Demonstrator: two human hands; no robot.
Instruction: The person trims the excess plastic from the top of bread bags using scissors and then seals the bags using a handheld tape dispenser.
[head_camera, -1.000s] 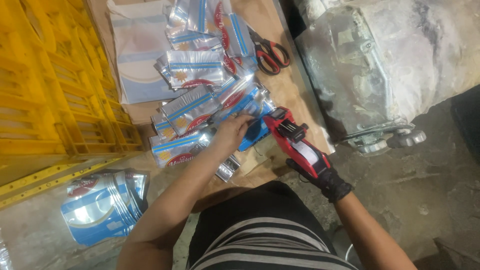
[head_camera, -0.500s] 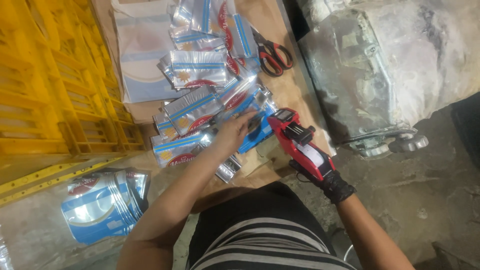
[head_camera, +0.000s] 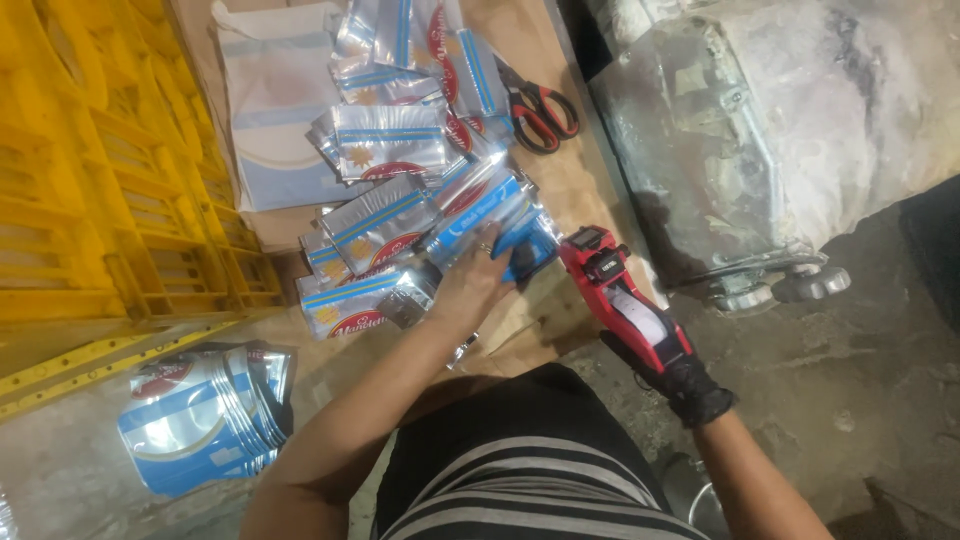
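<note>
My left hand (head_camera: 478, 283) lies flat on a blue and silver foil pouch (head_camera: 490, 225) at the near end of a spread of several such pouches (head_camera: 385, 150) on a brown board (head_camera: 560, 170). My right hand (head_camera: 680, 380), in a black glove, grips a red label gun (head_camera: 615, 290). The gun's head sits just right of the pouch under my left hand, close to its edge.
Red-handled scissors (head_camera: 540, 110) lie at the far side of the pouches. A white and blue bag (head_camera: 265, 120) lies at the back left. Yellow plastic crates (head_camera: 100, 170) stand on the left. A stack of pouches (head_camera: 205, 415) rests on the floor. A plastic-wrapped machine (head_camera: 740, 140) stands right.
My left hand slid a little farther onto the blue pouch. The label gun stayed beside it, shifting slightly. The view drifted a bit.
</note>
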